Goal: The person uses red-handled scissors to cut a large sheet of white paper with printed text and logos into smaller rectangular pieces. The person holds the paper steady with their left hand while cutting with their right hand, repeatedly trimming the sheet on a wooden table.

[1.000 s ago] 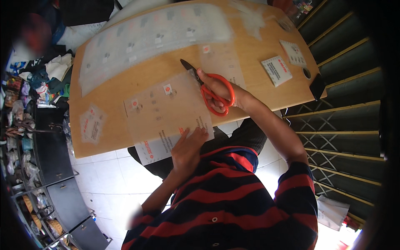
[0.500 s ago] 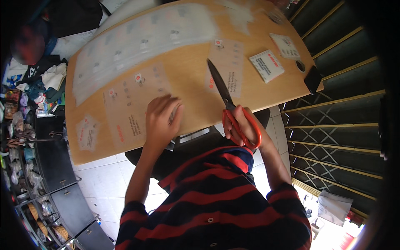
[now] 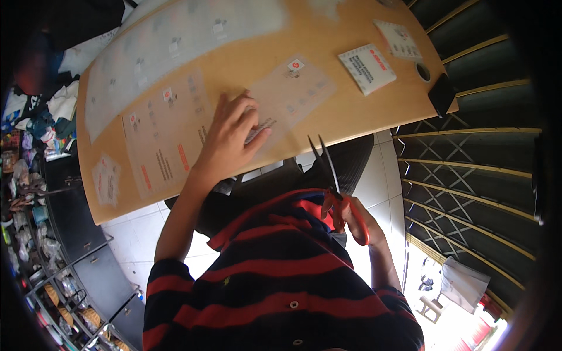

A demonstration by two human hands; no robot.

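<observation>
My left hand (image 3: 231, 134) rests on the table with fingers bent and thumb apart, over the near left part of a translucent printed plastic sheet (image 3: 310, 88). That sheet lies at a slant, its lower text partly under my fingers. To the left of the hand are more translucent printed sheets (image 3: 155, 131), lying flat side by side or overlapping. In front of my body, off the table's near edge, my right hand (image 3: 354, 219) is closed on the red handles of a pair of scissors (image 3: 331, 169). The scissors' dark blades are slightly spread, pointing up toward the table.
A long spread of translucent sheets (image 3: 181, 44) covers the far left of the wooden table (image 3: 328, 126). A stack of printed packets (image 3: 367, 69), another packet (image 3: 398, 40) and a black phone (image 3: 442, 95) lie at right. A folding metal gate (image 3: 468, 158) stands beyond; cluttered shelves (image 3: 35, 234) are left.
The slanted sheet has shifted left and turned, with my left hand now on it. My right hand has lowered the scissors toward my body, and their blades have parted.
</observation>
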